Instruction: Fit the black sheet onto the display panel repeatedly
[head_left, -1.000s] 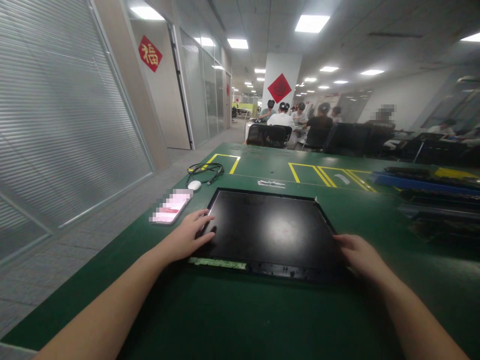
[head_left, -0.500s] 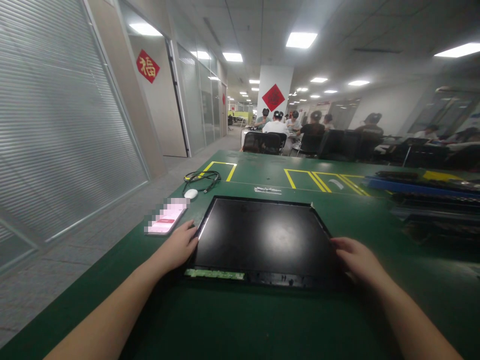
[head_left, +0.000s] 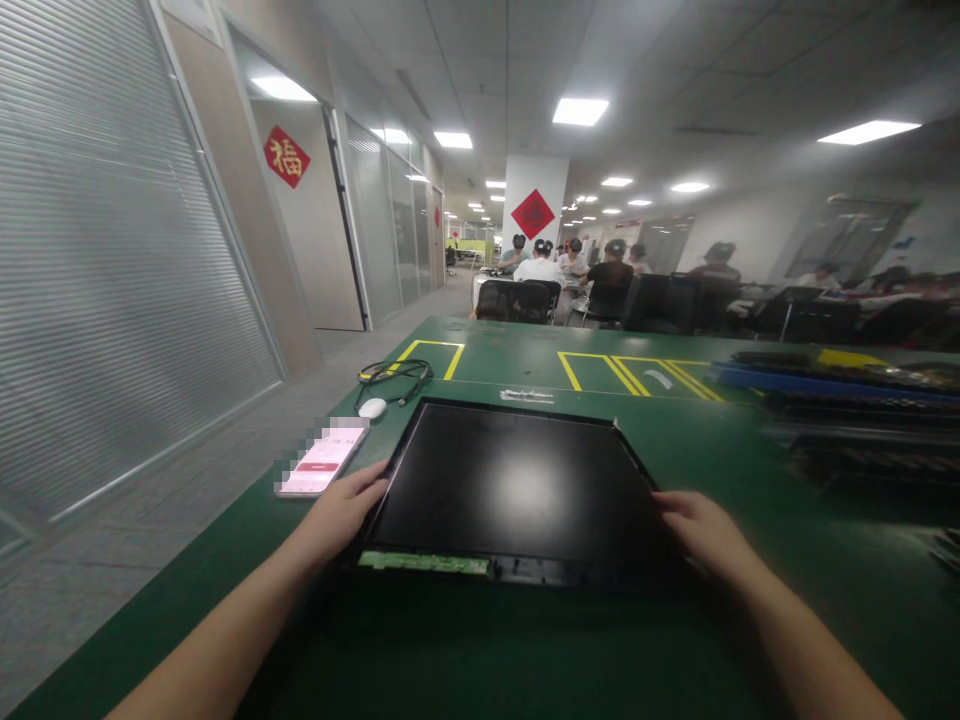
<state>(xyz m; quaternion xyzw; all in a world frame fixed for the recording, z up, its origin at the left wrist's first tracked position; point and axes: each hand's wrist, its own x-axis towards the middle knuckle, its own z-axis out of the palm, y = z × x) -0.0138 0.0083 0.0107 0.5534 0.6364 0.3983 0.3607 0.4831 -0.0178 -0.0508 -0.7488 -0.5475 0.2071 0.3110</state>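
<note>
A black flat display panel [head_left: 510, 485] lies on the green table [head_left: 525, 650] in front of me, with a strip of green circuit board [head_left: 424, 563] along its near edge. My left hand [head_left: 341, 515] grips the panel's left edge near the front corner. Over at the right edge, my right hand [head_left: 697, 530] holds the panel with its fingers curled over the side. The panel's near edge looks slightly lifted off the table.
A phone [head_left: 321, 463] with a lit screen lies left of the panel, with a white mouse [head_left: 372, 407] and a coiled black cable [head_left: 397, 372] behind it. Stacked trays and panels [head_left: 840, 400] fill the table's right side. People sit at desks far behind.
My left hand slid off the panel's top surface to its left edge and closed on it. The right hand stayed on the right edge. The view tilted up slightly.
</note>
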